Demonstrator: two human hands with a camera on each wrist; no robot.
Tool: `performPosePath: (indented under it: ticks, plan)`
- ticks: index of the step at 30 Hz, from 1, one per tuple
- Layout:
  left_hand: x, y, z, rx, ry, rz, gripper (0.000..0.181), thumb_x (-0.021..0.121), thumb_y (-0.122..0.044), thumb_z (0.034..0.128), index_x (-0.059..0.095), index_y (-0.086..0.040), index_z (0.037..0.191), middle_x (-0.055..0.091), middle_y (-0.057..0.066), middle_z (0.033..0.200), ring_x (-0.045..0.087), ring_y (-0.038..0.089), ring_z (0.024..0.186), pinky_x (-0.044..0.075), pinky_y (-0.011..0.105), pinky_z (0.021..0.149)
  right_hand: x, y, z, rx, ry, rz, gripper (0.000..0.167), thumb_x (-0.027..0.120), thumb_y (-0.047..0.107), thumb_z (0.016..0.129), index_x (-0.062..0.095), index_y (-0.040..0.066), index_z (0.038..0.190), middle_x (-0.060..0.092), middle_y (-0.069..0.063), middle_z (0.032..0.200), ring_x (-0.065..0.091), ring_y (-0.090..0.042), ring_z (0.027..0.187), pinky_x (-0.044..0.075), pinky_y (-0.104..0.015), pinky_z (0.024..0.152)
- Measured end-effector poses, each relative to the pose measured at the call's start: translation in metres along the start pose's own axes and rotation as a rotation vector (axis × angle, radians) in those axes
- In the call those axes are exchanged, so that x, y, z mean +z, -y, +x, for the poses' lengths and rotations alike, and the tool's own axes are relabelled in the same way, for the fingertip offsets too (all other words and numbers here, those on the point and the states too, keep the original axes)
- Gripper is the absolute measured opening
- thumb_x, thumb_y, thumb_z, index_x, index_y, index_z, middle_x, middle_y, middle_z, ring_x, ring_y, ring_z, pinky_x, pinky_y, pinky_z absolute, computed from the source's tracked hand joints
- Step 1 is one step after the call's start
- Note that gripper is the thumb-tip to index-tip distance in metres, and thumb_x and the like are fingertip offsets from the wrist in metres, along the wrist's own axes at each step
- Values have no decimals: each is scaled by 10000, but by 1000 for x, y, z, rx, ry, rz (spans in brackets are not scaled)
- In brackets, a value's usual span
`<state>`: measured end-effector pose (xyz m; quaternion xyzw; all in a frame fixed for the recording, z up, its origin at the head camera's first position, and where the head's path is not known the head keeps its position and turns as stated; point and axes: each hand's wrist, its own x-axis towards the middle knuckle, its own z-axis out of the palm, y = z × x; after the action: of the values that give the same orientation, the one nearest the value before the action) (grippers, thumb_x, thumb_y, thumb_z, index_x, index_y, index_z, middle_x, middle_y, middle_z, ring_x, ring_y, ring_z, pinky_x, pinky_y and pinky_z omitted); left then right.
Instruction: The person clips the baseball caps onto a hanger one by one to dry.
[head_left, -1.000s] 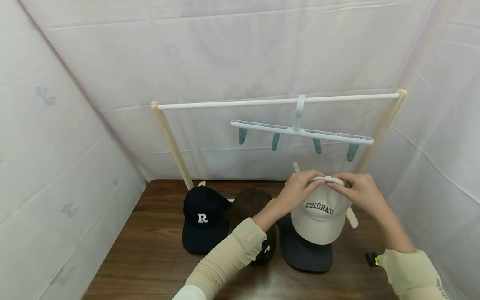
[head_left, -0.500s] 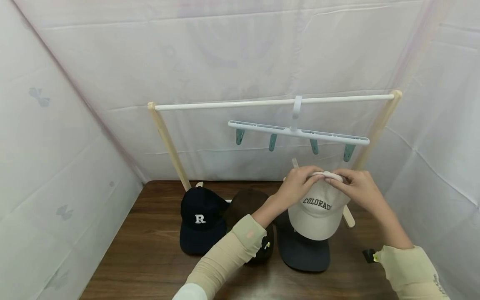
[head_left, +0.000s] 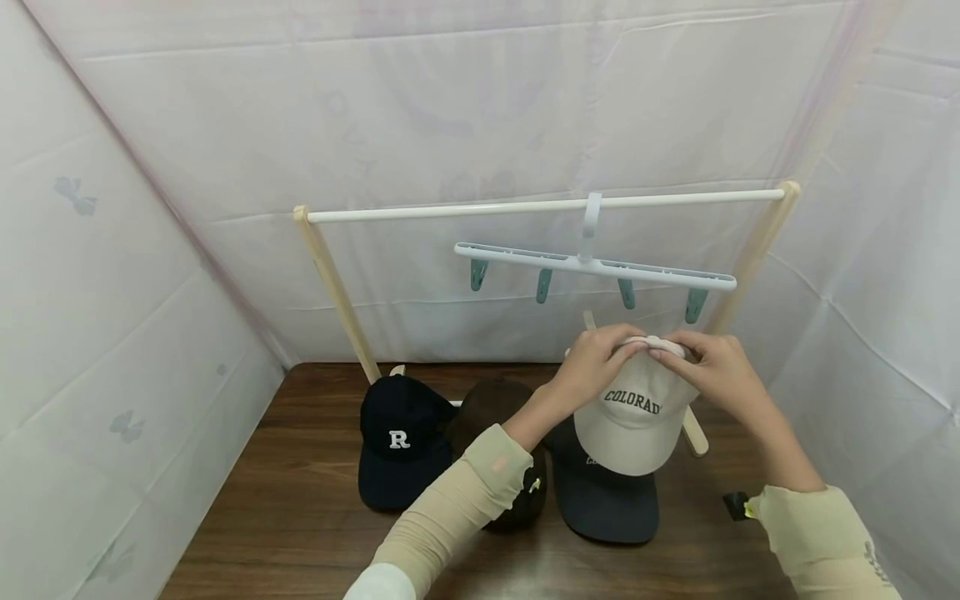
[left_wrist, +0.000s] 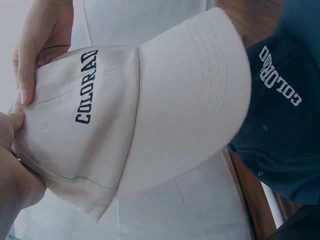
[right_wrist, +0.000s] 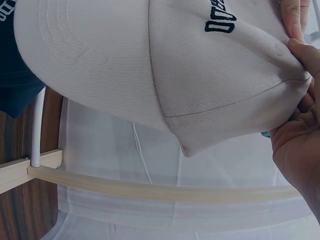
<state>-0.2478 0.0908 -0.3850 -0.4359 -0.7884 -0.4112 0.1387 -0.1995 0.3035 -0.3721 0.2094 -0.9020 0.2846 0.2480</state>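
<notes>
Left hand (head_left: 596,362) and right hand (head_left: 712,365) pinch the crown top of the white cap (head_left: 630,421), brim-down over the dark gray cap (head_left: 609,500), below the hanger (head_left: 540,257); pinches best level, fabric flat between.

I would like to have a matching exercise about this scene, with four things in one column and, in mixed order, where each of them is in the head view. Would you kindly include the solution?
Things
1. cream cap
2. navy cap with the R
3. clip hanger
4. dark COLORADO cap

Places
A. hooked over the white rail
B. on the table, partly covered from sight by another cap
C. held up between the left hand and the right hand
D. farthest left of the caps

Right pairs: 1-C, 2-D, 3-A, 4-B
</notes>
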Motion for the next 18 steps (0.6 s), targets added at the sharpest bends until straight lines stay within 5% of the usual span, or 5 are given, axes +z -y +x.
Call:
performPosePath:
  ticks: [15, 18]
  plan:
    - [-2, 0, 12, 33, -19, -13, 247, 561, -241, 1055, 711, -94, 1185, 733, 20, 1143, 676, 57, 1028, 468, 99, 877, -7, -1, 5, 42, -1, 26, 78, 764, 195, 933, 768, 143, 991, 420, 85, 558, 359, -57, 502, 334, -245, 454]
    - [-1, 0, 15, 26, -12, -12, 242, 561, -238, 1055, 714, -96, 1178, 737, 13, 1130, 668, 35, 992, 463, 91, 852, -11, -3, 3, 87, 12, 43, 121, 726, 227, 969, 768, 146, 1049, 617, 18, 671, 479, 18, 598, 410, -188, 534]
